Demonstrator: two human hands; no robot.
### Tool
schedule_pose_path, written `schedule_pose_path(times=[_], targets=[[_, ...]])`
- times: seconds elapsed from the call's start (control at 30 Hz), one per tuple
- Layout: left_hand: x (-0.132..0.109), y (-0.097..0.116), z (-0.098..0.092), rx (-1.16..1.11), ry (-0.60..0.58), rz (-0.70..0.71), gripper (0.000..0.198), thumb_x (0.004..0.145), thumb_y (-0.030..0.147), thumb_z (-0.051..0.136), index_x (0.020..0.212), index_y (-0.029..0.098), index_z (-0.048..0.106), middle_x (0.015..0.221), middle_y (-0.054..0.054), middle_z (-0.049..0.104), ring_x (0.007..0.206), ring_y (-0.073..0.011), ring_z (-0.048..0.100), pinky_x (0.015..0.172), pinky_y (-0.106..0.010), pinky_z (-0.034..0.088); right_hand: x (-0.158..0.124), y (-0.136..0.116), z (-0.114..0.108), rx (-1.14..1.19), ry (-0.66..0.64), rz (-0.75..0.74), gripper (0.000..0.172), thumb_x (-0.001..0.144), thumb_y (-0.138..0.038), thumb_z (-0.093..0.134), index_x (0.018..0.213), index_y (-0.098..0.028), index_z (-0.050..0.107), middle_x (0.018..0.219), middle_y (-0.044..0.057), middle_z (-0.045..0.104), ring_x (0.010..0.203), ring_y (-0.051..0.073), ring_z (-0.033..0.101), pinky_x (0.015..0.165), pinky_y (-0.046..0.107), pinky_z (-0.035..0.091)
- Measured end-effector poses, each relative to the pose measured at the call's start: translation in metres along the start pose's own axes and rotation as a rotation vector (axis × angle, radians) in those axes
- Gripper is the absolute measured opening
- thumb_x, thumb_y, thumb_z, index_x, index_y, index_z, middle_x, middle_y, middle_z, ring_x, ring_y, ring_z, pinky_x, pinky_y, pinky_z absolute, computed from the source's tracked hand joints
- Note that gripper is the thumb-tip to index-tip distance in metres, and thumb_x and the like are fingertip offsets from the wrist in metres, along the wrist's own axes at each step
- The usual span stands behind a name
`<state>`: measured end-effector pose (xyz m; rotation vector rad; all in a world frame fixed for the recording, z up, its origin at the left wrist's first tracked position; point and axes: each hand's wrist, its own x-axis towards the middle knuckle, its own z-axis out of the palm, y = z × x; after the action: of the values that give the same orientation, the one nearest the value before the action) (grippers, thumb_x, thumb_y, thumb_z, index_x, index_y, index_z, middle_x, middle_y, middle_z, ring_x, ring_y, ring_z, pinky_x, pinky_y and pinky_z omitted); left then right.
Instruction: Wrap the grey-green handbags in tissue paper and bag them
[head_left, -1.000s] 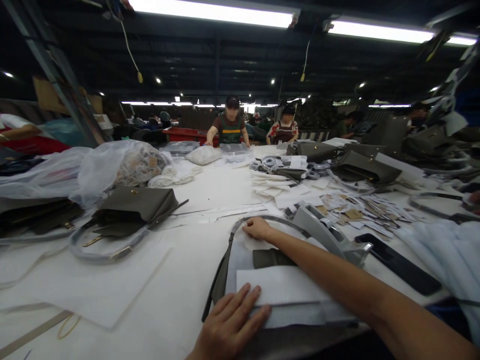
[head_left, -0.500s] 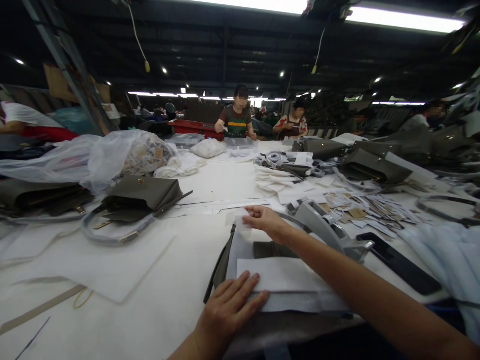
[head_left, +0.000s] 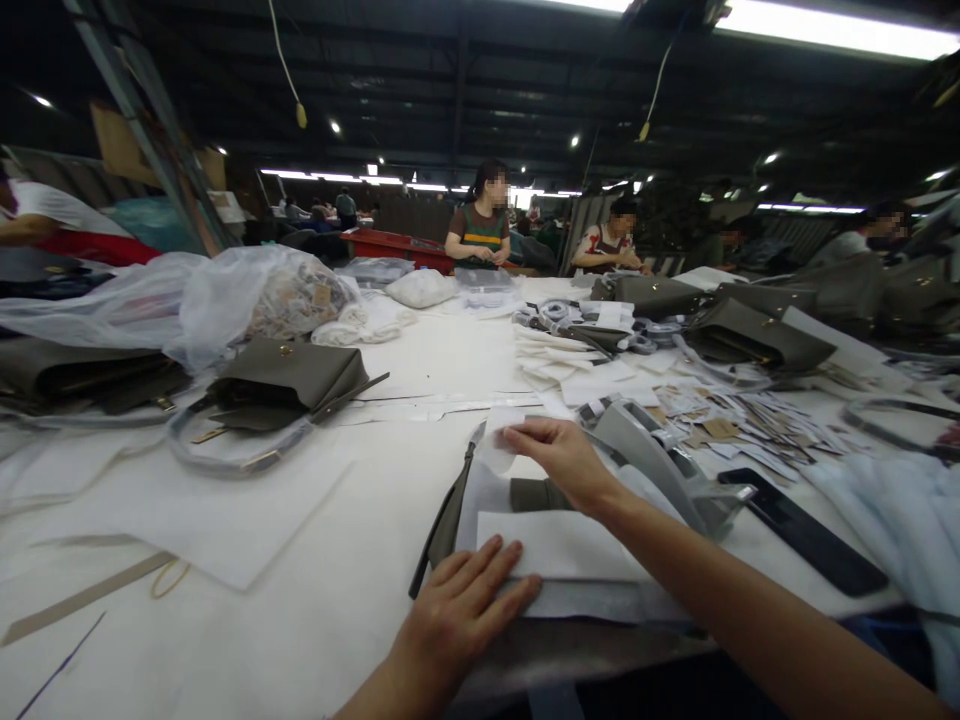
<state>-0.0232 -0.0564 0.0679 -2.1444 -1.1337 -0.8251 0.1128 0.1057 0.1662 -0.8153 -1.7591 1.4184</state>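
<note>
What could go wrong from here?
The thin translucent piece pinched by the right hand looks flimsy and might crease. The white sheet could shift if the left hand, resting on its edge, lifts. The grey device sits close beside the right hand and could get bumped.

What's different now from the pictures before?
The right hand has shifted slightly rightward, and seems to pinch a piece of see-through film, now clearly visible. Farther back, the co-worker in the striped apron has brought both hands together; they were apart before. The left hand still rests on the white paper.
</note>
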Motion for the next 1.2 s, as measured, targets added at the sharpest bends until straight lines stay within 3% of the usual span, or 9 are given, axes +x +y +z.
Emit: schedule_pose_path(times=[0.13, 0.23, 0.33, 0.63, 0.8, 0.9, 1.0, 1.07, 1.2], targets=[[-0.001, -0.001, -0.001, -0.032, -0.033, -0.011, 0.036, 0.103, 0.014, 0.039, 0.125, 0.027, 0.064, 0.129, -0.003, 0.067, 0.118, -0.0192, 0.064, 0.088, -0.03, 0.056, -0.043, 0.0, 0.01, -0.282, -0.089, -0.169, 0.015, 0.087, -0.031, 0.069, 0.093, -0.023, 0.08, 0.093, 0.003, 0.079, 0.09, 0.021, 0.071, 0.087, 0.032, 0.054], [-0.001, -0.002, -0.001, -0.109, -0.041, -0.042, 0.033, 0.103, 0.014, 0.038, 0.124, 0.019, 0.063, 0.122, -0.005, 0.071, 0.115, -0.0166, 0.065, 0.093, -0.03, 0.054, -0.073, 0.014, 0.013, -0.34, -0.181, -0.284, 0.017, 0.091, -0.022, 0.063, 0.097, -0.025, 0.079, 0.095, 0.002, 0.078, 0.089, 0.017, 0.072, 0.086, 0.027, 0.055], [-0.001, -0.002, 0.0, -0.205, 0.035, -0.113, 0.029, 0.102, 0.015, 0.042, 0.121, 0.015, 0.064, 0.107, -0.008, 0.075, 0.106, -0.0151, 0.068, 0.098, -0.03, 0.053, -0.09, 0.028, 0.014, -0.333, -0.23, -0.366, 0.022, 0.092, -0.015, 0.06, 0.103, -0.025, 0.077, 0.102, 0.003, 0.077, 0.095, 0.016, 0.072, 0.088, 0.025, 0.056], [-0.011, 0.005, 0.009, -0.261, 0.178, -0.244, 0.023, 0.101, 0.021, 0.045, 0.116, 0.013, 0.059, 0.096, -0.009, 0.075, 0.091, -0.0184, 0.072, 0.086, -0.032, 0.061, -0.1, 0.033, 0.016, -0.384, -0.267, -0.528, 0.03, 0.093, -0.013, 0.057, 0.111, -0.028, 0.074, 0.108, 0.006, 0.072, 0.099, 0.016, 0.07, 0.088, 0.027, 0.057], [-0.014, 0.008, 0.006, -0.258, 0.13, -0.371, 0.025, 0.098, 0.019, 0.048, 0.12, 0.013, 0.058, 0.104, -0.013, 0.072, 0.098, -0.0201, 0.071, 0.086, -0.03, 0.061, -0.106, 0.035, 0.013, -0.388, -0.263, -0.583, 0.029, 0.091, -0.009, 0.058, 0.11, -0.025, 0.074, 0.104, 0.007, 0.072, 0.099, 0.016, 0.068, 0.088, 0.027, 0.057], [-0.015, 0.007, 0.003, -0.276, 0.078, -0.438, 0.029, 0.097, 0.018, 0.049, 0.124, 0.013, 0.057, 0.12, -0.017, 0.066, 0.111, -0.0217, 0.067, 0.09, -0.03, 0.059, -0.107, 0.038, 0.015, -0.448, -0.326, -0.654, 0.029, 0.091, -0.007, 0.055, 0.108, -0.021, 0.073, 0.096, 0.007, 0.072, 0.094, 0.016, 0.068, 0.084, 0.026, 0.057], [-0.016, 0.005, 0.0, -0.292, 0.007, -0.379, 0.036, 0.097, 0.014, 0.05, 0.133, 0.014, 0.054, 0.139, -0.019, 0.056, 0.131, -0.0254, 0.053, 0.099, -0.036, 0.055, -0.11, 0.038, 0.017, -0.521, -0.365, -0.733, 0.029, 0.092, -0.006, 0.05, 0.107, -0.019, 0.071, 0.093, 0.008, 0.073, 0.097, 0.017, 0.067, 0.086, 0.029, 0.058], [-0.017, 0.004, 0.0, -0.291, -0.03, -0.297, 0.039, 0.097, 0.011, 0.047, 0.136, 0.014, 0.053, 0.139, -0.016, 0.058, 0.136, -0.0257, 0.047, 0.104, -0.04, 0.052, -0.117, 0.037, 0.014, -0.546, -0.365, -0.759, 0.027, 0.094, -0.008, 0.05, 0.111, -0.019, 0.069, 0.096, 0.008, 0.074, 0.098, 0.017, 0.068, 0.09, 0.031, 0.058], [-0.018, 0.004, 0.0, -0.257, -0.055, -0.252, 0.049, 0.096, 0.0, 0.034, 0.139, 0.014, 0.05, 0.132, -0.011, 0.065, 0.131, -0.0199, 0.053, 0.106, -0.038, 0.051, -0.152, 0.044, -0.006, -0.566, -0.339, -0.809, 0.04, 0.093, -0.016, 0.061, 0.133, -0.019, 0.057, 0.105, 0.009, 0.075, 0.11, 0.02, 0.067, 0.098, 0.036, 0.056]])
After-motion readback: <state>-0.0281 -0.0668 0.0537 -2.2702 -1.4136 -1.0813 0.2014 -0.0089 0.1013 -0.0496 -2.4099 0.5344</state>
